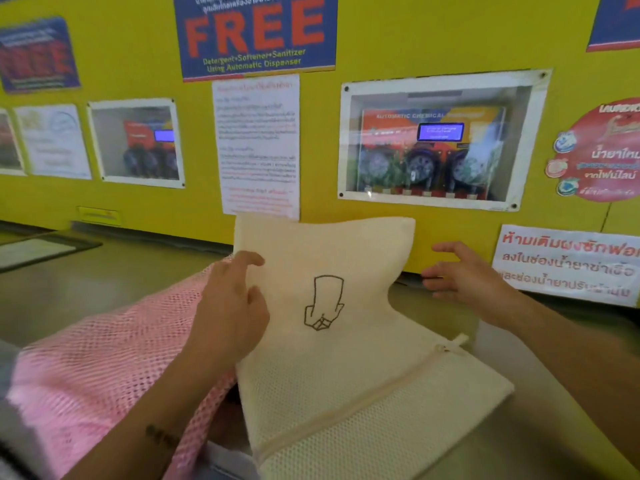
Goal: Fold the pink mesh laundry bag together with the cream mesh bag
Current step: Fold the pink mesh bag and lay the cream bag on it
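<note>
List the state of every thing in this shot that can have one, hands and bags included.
cream mesh bag: zipper closed, upper half lifted and bent up off the surface
pink mesh laundry bag: lying rumpled, unfolded, partly under the cream bag
left hand: pinches the cream bag's left edge
right hand: open, fingers spread, apart from the bag
dispenser display: lit blue

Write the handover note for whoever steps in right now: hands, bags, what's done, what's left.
Left hand: grips the left edge of the cream mesh bag, lifting its upper part.
Right hand: open, fingers spread, clear of the bag.
Pink mesh laundry bag: spread on the counter at left, partly under the cream one.
Done: bags overlapped.
Left: fold both together; no joint fold visible yet.
</note>
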`<state>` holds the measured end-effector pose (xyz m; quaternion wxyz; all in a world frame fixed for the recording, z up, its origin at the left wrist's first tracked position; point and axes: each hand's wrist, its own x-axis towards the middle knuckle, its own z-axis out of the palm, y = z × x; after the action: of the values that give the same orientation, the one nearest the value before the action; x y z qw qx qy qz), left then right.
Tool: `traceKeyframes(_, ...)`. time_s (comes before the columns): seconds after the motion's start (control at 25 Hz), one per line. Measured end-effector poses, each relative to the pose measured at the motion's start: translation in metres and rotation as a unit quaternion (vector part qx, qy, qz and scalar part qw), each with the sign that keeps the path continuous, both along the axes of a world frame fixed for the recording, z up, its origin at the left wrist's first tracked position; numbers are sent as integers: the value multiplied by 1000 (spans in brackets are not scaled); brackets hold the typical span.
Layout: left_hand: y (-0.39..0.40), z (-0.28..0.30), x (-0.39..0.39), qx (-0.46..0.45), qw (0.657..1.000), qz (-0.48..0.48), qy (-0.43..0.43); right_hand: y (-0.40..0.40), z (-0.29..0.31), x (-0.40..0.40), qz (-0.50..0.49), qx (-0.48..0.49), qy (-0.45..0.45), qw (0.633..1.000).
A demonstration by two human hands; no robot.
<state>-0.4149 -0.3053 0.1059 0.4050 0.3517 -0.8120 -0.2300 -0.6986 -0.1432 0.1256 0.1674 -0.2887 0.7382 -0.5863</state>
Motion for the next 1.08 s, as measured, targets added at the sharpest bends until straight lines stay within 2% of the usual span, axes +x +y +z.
traceKeyframes(0.12, -1, -6, 9, -1, 987, 14, -163, -10, -10, 20, 126, 164, 124, 970)
traceKeyframes(0.24, 2, -4, 20, 2, 972, -3, -236, -26, -20, 31, 181, 202, 173, 947)
traceKeyframes(0.4, 3, -3, 36, -4, 969, -87, -233, -44, -28, 34, 213, 233, 235, 919)
traceKeyframes(0.52, 1, -2, 43, -25, 979, -122, -160, -45, -24, 38, 214, 257, 264, 905)
traceKeyframes(0.64, -10, 8, 52, 58, 985, -148, -73, -34, 1, 46, 228, 246, 197, 921)
traceKeyframes(0.72, -27, 25, 57, 108, 980, -161, -46, -29, 25, 52, 235, 216, 147, 936)
traceKeyframes(0.84, -79, 66, 58, 75, 980, -153, -107, -41, 49, 68, 209, 122, 37, 969)
traceKeyframes(0.96, -144, 95, 51, -37, 980, -84, -178, -75, 43, 104, 187, 13, -91, 978)
traceKeyframes(1.08, -188, 75, 45, -104, 949, -12, -299, -106, 15, 140, 199, 11, -131, 971)
